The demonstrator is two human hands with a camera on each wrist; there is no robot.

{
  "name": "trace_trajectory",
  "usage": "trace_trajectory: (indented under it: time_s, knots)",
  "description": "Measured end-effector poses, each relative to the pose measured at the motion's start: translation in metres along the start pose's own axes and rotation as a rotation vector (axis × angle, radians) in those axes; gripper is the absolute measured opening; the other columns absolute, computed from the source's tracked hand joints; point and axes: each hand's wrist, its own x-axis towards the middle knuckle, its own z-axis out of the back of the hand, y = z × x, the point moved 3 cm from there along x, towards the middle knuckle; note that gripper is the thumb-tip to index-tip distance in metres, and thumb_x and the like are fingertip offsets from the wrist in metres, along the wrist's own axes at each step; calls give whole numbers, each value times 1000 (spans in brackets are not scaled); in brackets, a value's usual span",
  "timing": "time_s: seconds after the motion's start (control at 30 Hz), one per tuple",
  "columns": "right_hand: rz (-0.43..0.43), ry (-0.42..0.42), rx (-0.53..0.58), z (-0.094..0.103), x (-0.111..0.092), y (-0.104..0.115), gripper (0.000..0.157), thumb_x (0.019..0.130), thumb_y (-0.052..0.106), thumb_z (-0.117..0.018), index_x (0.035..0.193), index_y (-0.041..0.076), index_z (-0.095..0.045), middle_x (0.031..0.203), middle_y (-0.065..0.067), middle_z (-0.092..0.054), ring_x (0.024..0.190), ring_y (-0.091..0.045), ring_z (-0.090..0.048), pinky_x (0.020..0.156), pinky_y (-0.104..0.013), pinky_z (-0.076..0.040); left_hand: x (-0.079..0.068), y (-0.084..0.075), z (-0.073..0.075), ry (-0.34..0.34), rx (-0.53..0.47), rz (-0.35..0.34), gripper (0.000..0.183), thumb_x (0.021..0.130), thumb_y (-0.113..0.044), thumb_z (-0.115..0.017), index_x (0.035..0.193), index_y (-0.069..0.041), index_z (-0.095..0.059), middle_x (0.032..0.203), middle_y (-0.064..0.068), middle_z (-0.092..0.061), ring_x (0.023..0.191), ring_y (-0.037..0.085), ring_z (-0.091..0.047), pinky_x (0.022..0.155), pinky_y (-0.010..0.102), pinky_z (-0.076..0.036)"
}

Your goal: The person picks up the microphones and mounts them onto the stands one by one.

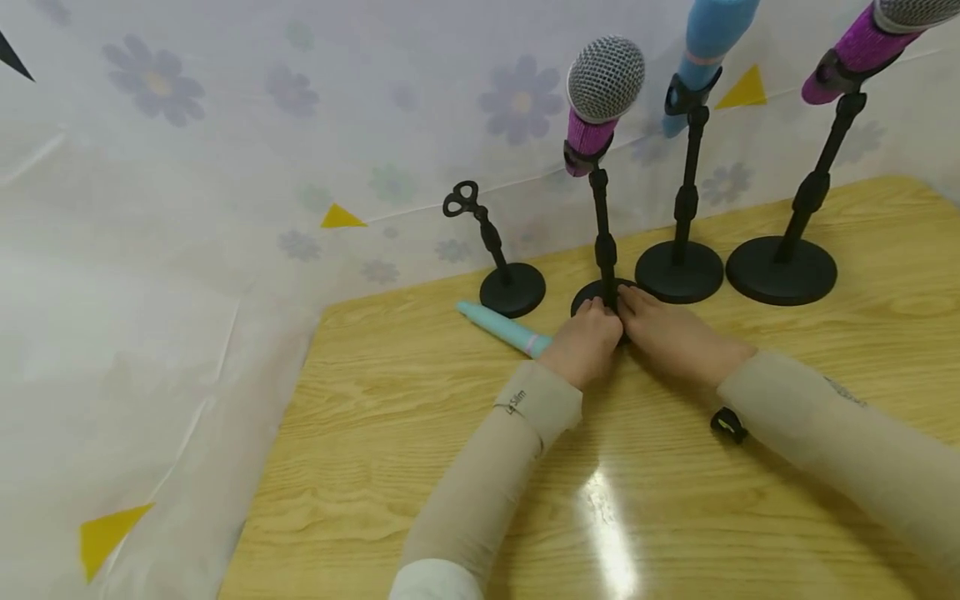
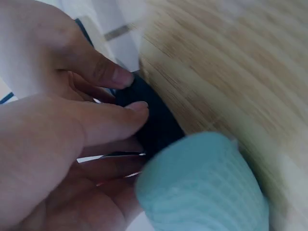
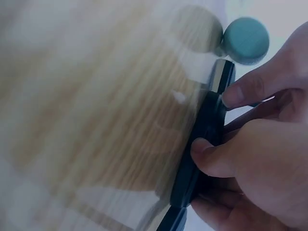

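A black microphone stand (image 1: 605,250) with a round base holds a purple microphone (image 1: 589,133) with a silver mesh head. My left hand (image 1: 585,342) grips the near left part of that base, thumb (image 2: 137,110) on its edge and fingers curled behind. From the right side, my right hand (image 3: 269,149) pinches the same base (image 3: 199,144), thumb pressed on its rim. The two hands nearly meet at the pole. Beside the left wrist lies a light blue microphone (image 1: 498,325) with a pink band; the wrist hides one end in the head view.
To the left stands a smaller black stand (image 1: 512,287) with an empty ring-shaped clip. On the right are a stand with a blue microphone (image 1: 703,50) and another with a purple microphone (image 1: 862,50). A flower-patterned sheet (image 1: 225,167) hangs behind the wooden table (image 1: 360,450).
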Motion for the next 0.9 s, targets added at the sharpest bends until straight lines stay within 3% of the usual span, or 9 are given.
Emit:
trace_trajectory:
  time_s: [0.17,0.43,0.73,0.9]
  knots:
    - [-11,47,38,0,11,-5,51,93,0,-67,137,-19,-49,143,-38,-47,134,-50,-49,109,-54,-47,8,10,0,63,-56,15,45,104,-19,-54,145,1,-51,156,21,-44,148,29,-41,124,32,-33]
    - [-41,84,100,-3,25,-11,50,95,-1,-63,138,-19,-46,145,-39,-43,137,-52,-44,107,-57,-48,19,24,-1,97,-144,14,49,102,-19,-60,146,-2,-50,157,18,-43,151,29,-36,127,31,-26]
    - [-59,115,95,-4,37,-15,54,95,1,-65,139,-21,-44,146,-41,-41,137,-53,-43,106,-57,-48,26,36,-1,101,-180,10,43,103,-14,-54,145,-3,-51,158,20,-41,151,31,-36,125,32,-31]
    - [-87,127,120,-5,37,-14,54,96,2,-63,141,-21,-42,147,-40,-39,139,-53,-41,108,-58,-46,25,35,-3,131,-155,16,52,104,-18,-54,151,-1,-42,161,19,-36,153,30,-32,125,31,-29]
